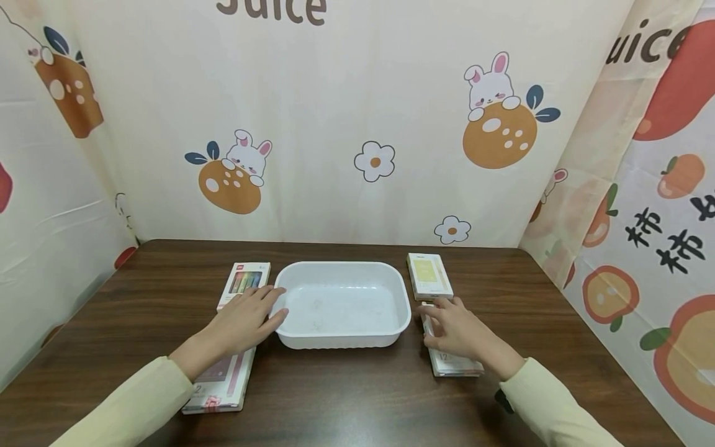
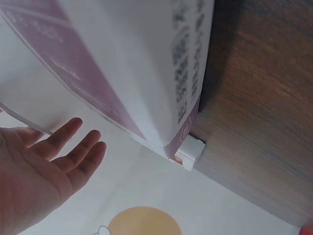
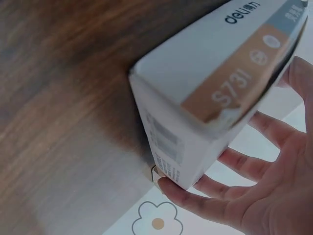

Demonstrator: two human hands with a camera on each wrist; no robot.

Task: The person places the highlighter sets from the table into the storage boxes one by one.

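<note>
My left hand (image 1: 244, 320) reaches over the left boxes, its fingertips at the left rim of a white plastic basin (image 1: 341, 342). In the left wrist view its fingers (image 2: 78, 156) are loosely extended beside a white and purple box (image 2: 122, 63). Under that forearm in the head view lies the purple-and-white box (image 1: 226, 385). My right hand (image 1: 455, 329) hovers with spread fingers over a white box (image 1: 455, 365) to the right of the basin. The right wrist view shows this box's orange band marked S731 (image 3: 234, 83), with fingers (image 3: 244, 164) close along its far side.
A flat box with coloured pens pictured on it (image 1: 246, 279) lies behind the left hand. Behind the right hand is a white box with a yellow square (image 1: 429, 276). A small dark object (image 1: 504, 401) shows beside the right sleeve. Printed curtains surround the brown table (image 1: 346, 397).
</note>
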